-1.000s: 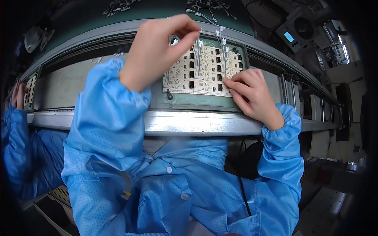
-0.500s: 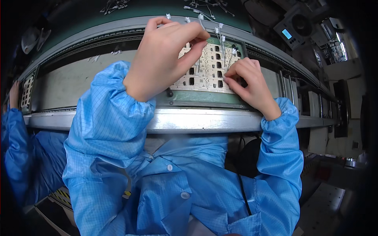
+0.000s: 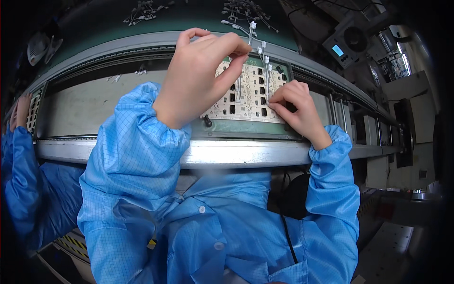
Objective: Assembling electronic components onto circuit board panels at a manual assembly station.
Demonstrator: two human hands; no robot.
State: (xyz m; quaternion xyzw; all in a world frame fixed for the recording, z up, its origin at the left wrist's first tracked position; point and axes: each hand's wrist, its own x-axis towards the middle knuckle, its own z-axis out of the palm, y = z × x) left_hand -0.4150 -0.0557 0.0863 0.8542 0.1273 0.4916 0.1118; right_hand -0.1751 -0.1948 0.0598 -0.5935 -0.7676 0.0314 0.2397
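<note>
My left hand [image 3: 201, 78] is above the board panel, thumb and forefinger pinched on a thin white cable [image 3: 250, 38] whose white plug sticks up past the fingers. Below and to the right, my right hand [image 3: 299, 111] has its fingertips pressed together at the panel's right part. Another white cable [image 3: 268, 85] runs down to them; its gripped end is hidden. The cream board panel [image 3: 243, 113] holds rows of black parts and lies in a green fixture [image 3: 255, 128]. Further white plugs [image 3: 263, 45] on cables stand at the panel's far edge. My left hand covers the panel's left part.
A metal rail [image 3: 222, 154] runs along the near side of the conveyor. Piles of white cables [image 3: 243, 9] lie on the green surface beyond. At far left, a co-worker's hand [image 3: 21, 111] is at another panel. A grey device with a lit screen [image 3: 337, 50] stands at far right.
The view has shifted slightly, so the bench sits lower. The plug above my left fingers now stands more upright. Near my right hand, a cable's plug has swung left. Both hands stay pinched.
</note>
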